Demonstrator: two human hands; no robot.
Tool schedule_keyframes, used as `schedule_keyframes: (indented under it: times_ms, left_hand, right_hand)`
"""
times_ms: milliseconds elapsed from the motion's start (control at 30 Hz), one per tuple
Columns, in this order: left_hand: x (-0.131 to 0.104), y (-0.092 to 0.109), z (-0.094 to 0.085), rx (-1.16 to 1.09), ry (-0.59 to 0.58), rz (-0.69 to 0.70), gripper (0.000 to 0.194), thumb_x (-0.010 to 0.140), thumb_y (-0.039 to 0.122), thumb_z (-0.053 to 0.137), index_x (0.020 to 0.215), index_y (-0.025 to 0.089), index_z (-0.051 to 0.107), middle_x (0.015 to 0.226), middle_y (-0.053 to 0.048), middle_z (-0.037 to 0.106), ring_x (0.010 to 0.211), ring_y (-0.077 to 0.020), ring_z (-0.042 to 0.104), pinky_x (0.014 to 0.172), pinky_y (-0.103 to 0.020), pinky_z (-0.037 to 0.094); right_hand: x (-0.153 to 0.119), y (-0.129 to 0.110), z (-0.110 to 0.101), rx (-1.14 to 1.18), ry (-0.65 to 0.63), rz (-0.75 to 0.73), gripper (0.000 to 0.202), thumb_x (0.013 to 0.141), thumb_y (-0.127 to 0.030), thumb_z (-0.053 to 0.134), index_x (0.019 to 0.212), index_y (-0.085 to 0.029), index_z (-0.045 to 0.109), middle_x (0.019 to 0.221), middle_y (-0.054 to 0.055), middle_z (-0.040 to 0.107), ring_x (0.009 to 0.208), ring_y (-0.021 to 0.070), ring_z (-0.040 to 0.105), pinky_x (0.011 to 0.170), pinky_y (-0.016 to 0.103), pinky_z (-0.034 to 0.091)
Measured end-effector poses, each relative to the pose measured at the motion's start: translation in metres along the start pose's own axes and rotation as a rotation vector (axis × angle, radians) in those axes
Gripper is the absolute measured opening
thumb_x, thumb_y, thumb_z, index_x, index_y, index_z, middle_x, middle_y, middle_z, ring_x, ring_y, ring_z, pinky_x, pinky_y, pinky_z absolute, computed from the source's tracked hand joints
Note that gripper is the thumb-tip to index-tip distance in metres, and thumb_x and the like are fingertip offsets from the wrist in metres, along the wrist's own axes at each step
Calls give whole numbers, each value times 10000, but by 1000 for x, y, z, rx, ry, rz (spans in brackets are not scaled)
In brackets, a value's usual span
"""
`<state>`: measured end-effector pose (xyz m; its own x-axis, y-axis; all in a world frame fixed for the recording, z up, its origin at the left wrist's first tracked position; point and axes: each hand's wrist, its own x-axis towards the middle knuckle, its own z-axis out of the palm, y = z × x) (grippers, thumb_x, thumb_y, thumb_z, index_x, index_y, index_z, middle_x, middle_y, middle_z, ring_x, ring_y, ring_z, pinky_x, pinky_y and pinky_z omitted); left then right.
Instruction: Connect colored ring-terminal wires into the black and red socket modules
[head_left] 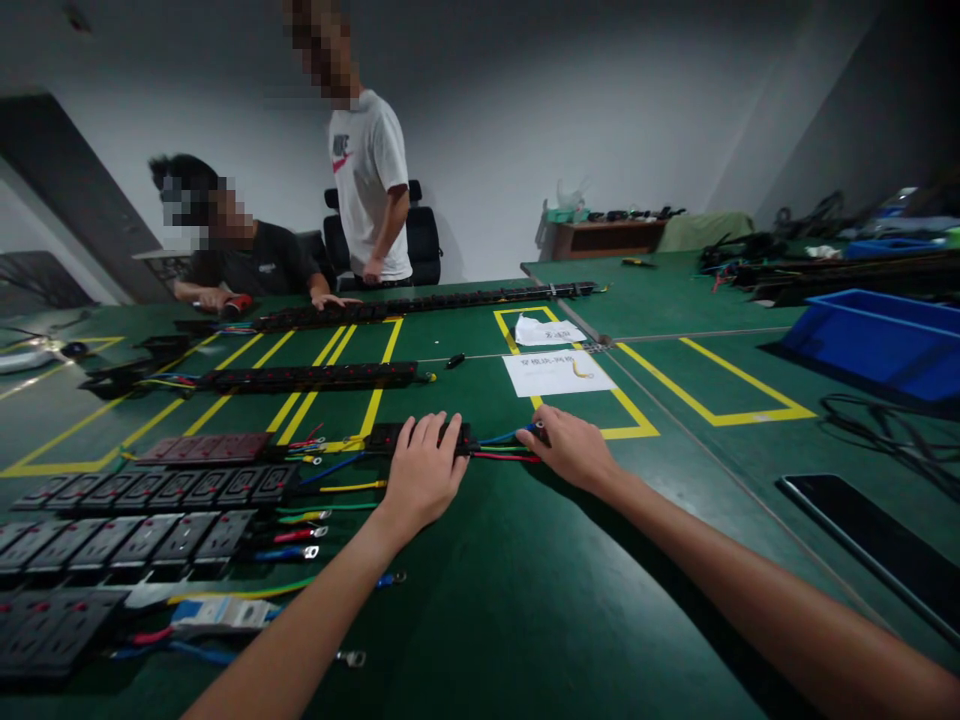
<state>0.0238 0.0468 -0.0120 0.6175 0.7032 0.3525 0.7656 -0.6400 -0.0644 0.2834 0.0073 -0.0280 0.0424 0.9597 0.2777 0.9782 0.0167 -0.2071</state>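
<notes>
My left hand (pixel 426 468) lies over a short black socket module (pixel 384 437), its fingers wrapped across the top toward the far edge. Coloured wires come out of the module's right end: a blue wire (pixel 495 438), with green and red wires (pixel 506 455) below it. At their far end my right hand (pixel 566 445) is closed in a pinch on the blue wire; whether it also grips the red and green ones I cannot tell. Left of the module, a yellow wire (pixel 352 487) and several ring-ended leads (pixel 311 515) stick out from rows of socket strips (pixel 157 485).
Behind my hands are a white paper sheet (pixel 551 375) and a long black strip (pixel 307 376). Across the table, a seated person (pixel 259 265) handles another strip (pixel 450 300) beside a standing person (pixel 371 190). At right are a blue bin (pixel 877 345) and a phone (pixel 874 545).
</notes>
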Motion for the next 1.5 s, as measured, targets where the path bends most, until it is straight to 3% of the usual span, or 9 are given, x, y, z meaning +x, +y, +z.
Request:
schedule_keyframes:
  times_ms: [167, 300, 467, 733, 1000, 1233, 1500]
  left_hand:
    - [0, 0, 1, -5, 10, 1, 541, 1035, 407, 419, 1511, 157, 484, 1493, -139, 548, 1384, -302, 484, 1207, -535, 322]
    - [0, 0, 2, -14, 2, 5, 564, 1036, 441, 410, 1519, 157, 473, 1501, -141, 541, 1391, -301, 478, 1211, -541, 315]
    - [1, 0, 1, -9, -3, 4, 568, 1035, 434, 410, 1525, 154, 464, 1505, -144, 537, 1397, -299, 473, 1213, -541, 310]
    - [2, 1, -1, -4, -7, -3, 565, 1036, 436, 402, 1523, 158, 473, 1499, -145, 545, 1393, -306, 485, 1209, -543, 323]
    - [1, -1, 2, 52, -41, -44, 573, 1043, 383, 392, 1569, 155, 406, 1600, -148, 434, 1492, -319, 380, 1223, -553, 314]
    - [1, -1, 3, 24, -8, -28, 577, 1032, 388, 403, 1558, 151, 422, 1567, -163, 477, 1458, -325, 434, 1204, -570, 339]
    - [0, -2, 4, 14, 1, -31, 580, 1030, 404, 410, 1552, 152, 430, 1561, -161, 483, 1451, -319, 436, 1217, -554, 314]
  right_hand:
    - [2, -2, -5, 22, -86, 115, 477, 976, -643, 458, 819, -215, 600, 776, 48, 682, 682, 187, 584, 554, 287, 225]
    - [3, -1, -5, 61, -111, 121, 529, 1020, -598, 360, 766, -212, 617, 781, 54, 690, 673, 176, 569, 563, 285, 213]
    - [5, -3, -4, 94, -119, 172, 504, 985, -576, 446, 703, -211, 649, 700, 46, 666, 621, 161, 543, 558, 287, 204]
    - [5, -6, -2, 38, -93, 183, 508, 987, -584, 446, 699, -219, 652, 690, 49, 673, 618, 170, 552, 547, 289, 192]
    - [4, -7, 2, -3, -78, 159, 490, 1020, -590, 429, 790, -216, 647, 763, 57, 713, 655, 178, 609, 545, 284, 192]
    - [1, -10, -2, 3, -62, 185, 441, 1014, -606, 440, 885, -222, 615, 806, 62, 726, 703, 204, 644, 545, 285, 190]
    - [1, -10, -3, 11, -77, 154, 489, 1061, -550, 334, 806, -217, 585, 815, 54, 719, 697, 186, 627, 553, 291, 196]
